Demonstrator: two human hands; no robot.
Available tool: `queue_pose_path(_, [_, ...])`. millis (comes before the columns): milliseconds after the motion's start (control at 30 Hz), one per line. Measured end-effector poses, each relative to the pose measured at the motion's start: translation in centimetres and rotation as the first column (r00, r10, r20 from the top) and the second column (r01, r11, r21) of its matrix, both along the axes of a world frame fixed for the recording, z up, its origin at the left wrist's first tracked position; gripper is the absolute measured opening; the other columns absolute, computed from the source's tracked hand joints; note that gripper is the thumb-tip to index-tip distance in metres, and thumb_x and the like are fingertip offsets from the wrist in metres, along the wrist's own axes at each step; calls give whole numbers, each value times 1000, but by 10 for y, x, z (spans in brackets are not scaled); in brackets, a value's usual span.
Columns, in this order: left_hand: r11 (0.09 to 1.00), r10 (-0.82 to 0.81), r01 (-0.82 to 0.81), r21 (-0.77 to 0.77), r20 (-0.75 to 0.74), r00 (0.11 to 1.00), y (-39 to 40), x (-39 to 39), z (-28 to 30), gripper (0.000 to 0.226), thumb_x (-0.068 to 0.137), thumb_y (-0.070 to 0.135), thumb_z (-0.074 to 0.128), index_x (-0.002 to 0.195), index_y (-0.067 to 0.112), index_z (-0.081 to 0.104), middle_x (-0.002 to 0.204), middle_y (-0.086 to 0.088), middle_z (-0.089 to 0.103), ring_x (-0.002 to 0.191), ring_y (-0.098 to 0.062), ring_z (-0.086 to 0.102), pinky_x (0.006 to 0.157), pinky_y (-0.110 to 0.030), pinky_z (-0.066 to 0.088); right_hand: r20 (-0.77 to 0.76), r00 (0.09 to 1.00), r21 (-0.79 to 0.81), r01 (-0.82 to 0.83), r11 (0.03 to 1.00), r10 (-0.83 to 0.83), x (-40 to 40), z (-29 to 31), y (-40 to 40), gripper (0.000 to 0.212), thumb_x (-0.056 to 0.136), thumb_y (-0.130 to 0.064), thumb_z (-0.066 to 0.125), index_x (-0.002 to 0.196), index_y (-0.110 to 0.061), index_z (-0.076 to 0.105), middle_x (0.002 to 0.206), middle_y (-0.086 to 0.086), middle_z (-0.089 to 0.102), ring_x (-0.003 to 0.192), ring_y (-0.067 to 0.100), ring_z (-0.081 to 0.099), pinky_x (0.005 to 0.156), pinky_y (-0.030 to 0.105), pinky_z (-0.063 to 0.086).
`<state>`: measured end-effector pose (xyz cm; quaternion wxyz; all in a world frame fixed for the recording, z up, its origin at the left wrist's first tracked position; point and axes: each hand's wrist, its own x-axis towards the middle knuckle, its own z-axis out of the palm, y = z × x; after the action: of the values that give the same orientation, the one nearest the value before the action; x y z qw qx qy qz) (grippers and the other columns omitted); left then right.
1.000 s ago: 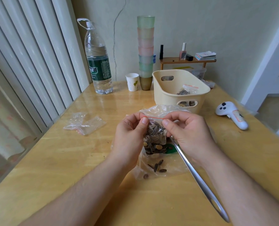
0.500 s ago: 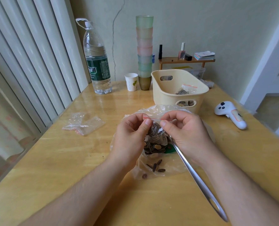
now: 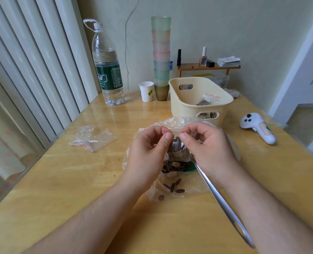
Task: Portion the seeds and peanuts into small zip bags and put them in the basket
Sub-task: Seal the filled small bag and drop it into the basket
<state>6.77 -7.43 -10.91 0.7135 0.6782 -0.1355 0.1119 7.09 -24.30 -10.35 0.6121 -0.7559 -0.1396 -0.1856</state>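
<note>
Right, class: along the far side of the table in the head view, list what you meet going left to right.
Clear plastic water bottle → white paper cup → tall stack of pastel cups → cream plastic basket → white handheld controller.

Both hands (image 3: 179, 149) raised together, fingertips pinching, forearms converging

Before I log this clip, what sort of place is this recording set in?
Most likely a room in a home, not a workshop. A wooden table stands against a cracked painted wall, with a stack of plastic cups, a large water bottle and a little shelf bearing nail polish.
</note>
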Motion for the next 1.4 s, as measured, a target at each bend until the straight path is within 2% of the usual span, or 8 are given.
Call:
queue_pose_path(67, [1000, 4, -4, 12, 10, 1000, 1, 1, 0, 10, 102, 19, 68, 94, 23, 72, 88, 2, 73, 83, -12, 65, 83, -36, 55, -15, 1000, 3, -13, 1000, 13, -1, 1, 0, 24, 94, -15, 76, 85, -37, 75, 78, -11, 71, 73, 7, 64, 70, 22, 52])
queue_pose_path(233, [999, 28, -28, 36, 5, 1000, 0, 0, 0, 16, 103, 10, 65, 91, 21, 70, 79, 9, 66, 73, -7, 57, 71, -22, 48, -28, 1000, -56, 7, 998, -9, 0, 1, 2, 20, 94, -13, 75, 87, -31, 73, 81, -15, 72, 80, 7, 65, 79, 30, 55])
queue_pose_path(467, [998, 32, -32, 61, 9, 999, -2, 0, 1, 17, 103, 10, 64, 91, 21, 69, 81, 9, 68, 76, -6, 60, 72, -20, 50, -19, 1000, -68, 15, 998, -17, -2, 2, 3, 21, 94, -9, 74, 85, -29, 71, 79, -20, 68, 78, 3, 62, 76, 20, 53])
queue_pose_path(800, [990, 3, -3, 144, 0, 1000, -1, 1, -3, 11, 105, 29, 58, 98, 22, 64, 78, 10, 60, 71, -13, 49, 68, -37, 42, -44, 999, -44, 7, 999, -9, -1, 1, 4, 18, 94, -11, 74, 88, -28, 71, 83, -17, 71, 81, 5, 65, 78, 24, 55])
queue_pose_path(900, [990, -37, 38, 134, -11, 999, -2, 0, -2, 17, 101, 36, 57, 99, 21, 64, 83, 4, 64, 77, -16, 54, 72, -42, 47, -50, 999, -35, -23, 999, 21, -2, 3, 7, 15, 94, -13, 75, 92, -27, 73, 93, -12, 76, 95, 6, 71, 90, 28, 57])
queue_pose_path(1067, [987, -60, 60, 148, -9, 998, -2, -1, -2, 16, 102, 37, 57, 99, 23, 65, 87, 6, 67, 79, -13, 57, 75, -40, 49, -68, 998, -24, -14, 1000, 12, -4, 4, 9, 18, 95, -12, 74, 90, -29, 73, 93, -14, 77, 95, 5, 72, 90, 29, 57])
queue_pose_path(1133, [986, -56, 57, 155, -8, 998, -2, -2, -1, 17, 101, 38, 57, 99, 23, 65, 88, 4, 68, 80, -14, 59, 76, -43, 50, -71, 997, -25, -16, 1000, 14, -4, 4, 7, 18, 95, -12, 74, 90, -29, 74, 93, -12, 78, 95, 6, 72, 90, 31, 57])
queue_pose_path(1400, [982, -118, 120, 143, -22, 993, 0, -3, 0, 15, 107, 28, 57, 101, 16, 64, 83, 5, 63, 78, -14, 54, 75, -39, 47, -22, 999, -110, -27, 994, 24, -2, 4, 5, 23, 96, -8, 71, 86, -29, 69, 82, -23, 71, 83, -3, 66, 77, 11, 47])
